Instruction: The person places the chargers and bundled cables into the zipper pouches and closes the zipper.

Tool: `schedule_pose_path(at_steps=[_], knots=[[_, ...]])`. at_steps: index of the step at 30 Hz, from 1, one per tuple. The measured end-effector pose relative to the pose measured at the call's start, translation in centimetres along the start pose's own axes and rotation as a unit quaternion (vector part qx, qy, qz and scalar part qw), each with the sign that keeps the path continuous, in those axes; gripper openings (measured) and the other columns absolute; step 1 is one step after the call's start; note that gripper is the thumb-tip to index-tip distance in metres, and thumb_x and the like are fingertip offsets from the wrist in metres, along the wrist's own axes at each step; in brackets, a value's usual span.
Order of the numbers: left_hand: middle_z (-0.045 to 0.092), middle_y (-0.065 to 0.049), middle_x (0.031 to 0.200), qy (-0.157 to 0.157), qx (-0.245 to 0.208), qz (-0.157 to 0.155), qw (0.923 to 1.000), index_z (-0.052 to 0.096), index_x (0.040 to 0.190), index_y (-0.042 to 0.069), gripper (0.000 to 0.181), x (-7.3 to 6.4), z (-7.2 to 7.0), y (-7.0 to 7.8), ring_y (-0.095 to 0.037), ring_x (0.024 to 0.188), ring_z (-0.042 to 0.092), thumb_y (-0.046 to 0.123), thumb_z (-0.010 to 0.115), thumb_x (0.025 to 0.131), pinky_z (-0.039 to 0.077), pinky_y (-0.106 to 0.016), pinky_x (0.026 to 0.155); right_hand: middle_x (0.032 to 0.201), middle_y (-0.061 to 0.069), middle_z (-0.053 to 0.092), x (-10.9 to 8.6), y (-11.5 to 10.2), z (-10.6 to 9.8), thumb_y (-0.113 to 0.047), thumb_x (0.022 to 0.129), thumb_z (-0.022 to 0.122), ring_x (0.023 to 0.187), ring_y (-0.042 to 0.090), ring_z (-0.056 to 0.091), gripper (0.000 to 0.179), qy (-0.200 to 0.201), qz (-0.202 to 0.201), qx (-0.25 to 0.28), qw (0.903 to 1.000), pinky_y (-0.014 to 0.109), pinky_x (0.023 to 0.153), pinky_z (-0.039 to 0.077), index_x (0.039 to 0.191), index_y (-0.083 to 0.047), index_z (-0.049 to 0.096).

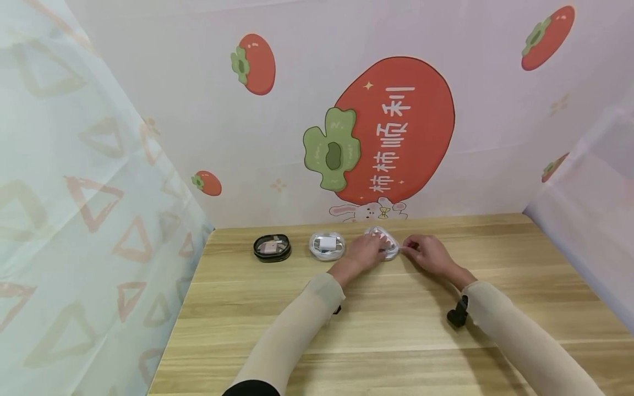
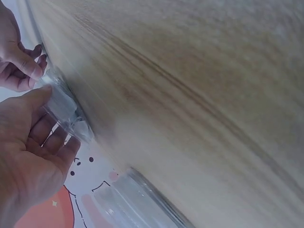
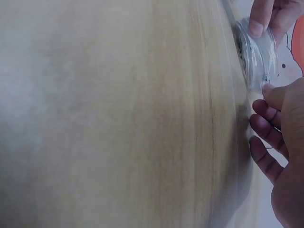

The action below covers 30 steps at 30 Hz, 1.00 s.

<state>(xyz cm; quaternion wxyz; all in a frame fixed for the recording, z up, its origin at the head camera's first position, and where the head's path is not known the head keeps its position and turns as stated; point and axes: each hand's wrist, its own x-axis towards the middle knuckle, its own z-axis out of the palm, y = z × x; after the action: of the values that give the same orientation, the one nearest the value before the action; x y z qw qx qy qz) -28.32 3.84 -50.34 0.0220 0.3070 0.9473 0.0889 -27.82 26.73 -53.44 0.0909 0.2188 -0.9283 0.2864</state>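
Note:
At the far side of the wooden table, my left hand (image 1: 365, 252) grips a small clear zip pouch (image 1: 393, 248) with whitish trim. In the left wrist view its thumb lies on the pouch's near face and its fingers curl behind. My right hand (image 1: 430, 254) is at the pouch's right end. In the right wrist view its thumb and forefinger pinch the small zipper pull (image 3: 266, 79) there, with the other fingers loosely bent. The pouch's contents are partly hidden by the left hand.
Left of the hands sits another clear pouch (image 1: 327, 246) with a white charger plug and cable inside. Farther left is a black-trimmed pouch (image 1: 272, 248), also with a plug and cable. A printed cloth (image 1: 287, 137) hangs behind the table (image 1: 376, 352).

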Motion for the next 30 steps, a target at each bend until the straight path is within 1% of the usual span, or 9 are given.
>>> schedule_pose_path(at_steps=[5, 11, 15, 16, 18, 22, 23, 25, 30], knots=[[0.062, 0.003, 0.151, -0.009, -0.026, 0.002, 0.9996, 0.063, 0.148, 0.026, 0.041, 0.0, -0.1, -0.5, -0.018, 0.139, 0.058, 0.034, 0.064, 0.108, 0.046, -0.033, 0.117, 0.084, -0.002, 0.073, 0.7, 0.6, 0.4, -0.013, 0.097, 0.078, 0.077, 0.013, 0.064, 0.007, -0.002, -0.003, 0.009, 1.0000, 0.036, 0.072, 0.055, 0.091, -0.012, 0.076], [0.056, 0.005, 0.158, -0.025, -0.056, -0.013, 0.9980, 0.060, 0.150, 0.027, 0.043, -0.1, -0.3, -1.0, -0.018, 0.144, 0.054, 0.035, 0.064, 0.107, 0.042, -0.033, 0.120, 0.088, -0.002, 0.075, 1.6, 1.0, 0.8, -0.015, 0.099, 0.076, 0.082, 0.015, 0.066, 0.006, -0.014, -0.003, 0.020, 0.9997, 0.040, 0.077, 0.056, 0.093, -0.013, 0.076], [0.052, 0.004, 0.160, -0.027, -0.079, -0.007, 0.9965, 0.060, 0.149, 0.027, 0.043, -0.2, 0.0, -1.5, -0.020, 0.147, 0.050, 0.035, 0.065, 0.107, 0.040, -0.035, 0.122, 0.089, -0.001, 0.074, 1.4, 0.8, 0.9, -0.012, 0.099, 0.075, 0.082, 0.014, 0.065, 0.006, -0.019, 0.005, 0.037, 0.9991, 0.036, 0.077, 0.055, 0.093, -0.011, 0.077], [0.051, 0.003, 0.161, -0.024, -0.079, -0.006, 0.9965, 0.060, 0.150, 0.027, 0.044, 0.1, 0.5, -1.8, -0.021, 0.148, 0.049, 0.037, 0.065, 0.107, 0.038, -0.036, 0.123, 0.088, 0.000, 0.074, 1.2, 0.8, 1.0, -0.011, 0.099, 0.075, 0.082, 0.014, 0.064, 0.006, -0.021, 0.008, 0.043, 0.9988, 0.034, 0.077, 0.055, 0.093, -0.011, 0.077], [0.050, 0.002, 0.162, -0.023, -0.085, 0.004, 0.9961, 0.061, 0.150, 0.025, 0.046, 0.0, 0.6, -1.9, -0.023, 0.149, 0.048, 0.036, 0.066, 0.106, 0.038, -0.037, 0.124, 0.087, 0.001, 0.074, 0.9, 0.5, 1.0, -0.010, 0.099, 0.075, 0.081, 0.013, 0.064, 0.007, -0.023, 0.008, 0.058, 0.9980, 0.031, 0.075, 0.055, 0.092, -0.009, 0.077], [0.049, -0.002, 0.164, -0.009, -0.098, 0.018, 0.9950, 0.059, 0.152, 0.018, 0.052, -0.3, 0.5, -1.9, -0.024, 0.152, 0.044, 0.035, 0.069, 0.105, 0.036, -0.037, 0.125, 0.084, 0.000, 0.073, 0.4, 0.1, 0.9, -0.008, 0.097, 0.077, 0.077, 0.010, 0.063, 0.007, -0.024, 0.005, 0.073, 0.9971, 0.026, 0.070, 0.054, 0.090, -0.008, 0.076], [0.047, -0.003, 0.164, -0.009, -0.108, 0.021, 0.9939, 0.058, 0.154, 0.016, 0.054, -0.6, 0.0, -1.7, -0.024, 0.153, 0.043, 0.035, 0.070, 0.104, 0.036, -0.037, 0.125, 0.084, -0.001, 0.073, 0.3, 0.0, 0.9, -0.008, 0.097, 0.077, 0.077, 0.010, 0.063, 0.007, -0.025, 0.004, 0.073, 0.9970, 0.025, 0.070, 0.054, 0.090, -0.008, 0.076], [0.044, -0.005, 0.167, -0.002, -0.124, 0.015, 0.9922, 0.055, 0.156, 0.014, 0.060, -0.8, 0.0, -1.5, -0.024, 0.155, 0.039, 0.038, 0.070, 0.103, 0.035, -0.038, 0.126, 0.084, -0.003, 0.073, 0.1, -0.3, 0.9, -0.009, 0.097, 0.078, 0.077, 0.009, 0.062, 0.007, -0.030, 0.008, 0.073, 0.9969, 0.024, 0.069, 0.054, 0.090, -0.009, 0.077], [0.040, -0.003, 0.169, 0.009, -0.171, -0.013, 0.9851, 0.050, 0.159, 0.016, 0.070, -1.1, 0.5, -1.4, -0.022, 0.156, 0.037, 0.046, 0.072, 0.101, 0.034, -0.039, 0.126, 0.084, -0.004, 0.072, -0.4, -0.8, 0.9, -0.012, 0.098, 0.077, 0.077, 0.010, 0.062, 0.008, -0.043, 0.018, 0.078, 0.9959, 0.025, 0.070, 0.054, 0.093, -0.006, 0.077]])
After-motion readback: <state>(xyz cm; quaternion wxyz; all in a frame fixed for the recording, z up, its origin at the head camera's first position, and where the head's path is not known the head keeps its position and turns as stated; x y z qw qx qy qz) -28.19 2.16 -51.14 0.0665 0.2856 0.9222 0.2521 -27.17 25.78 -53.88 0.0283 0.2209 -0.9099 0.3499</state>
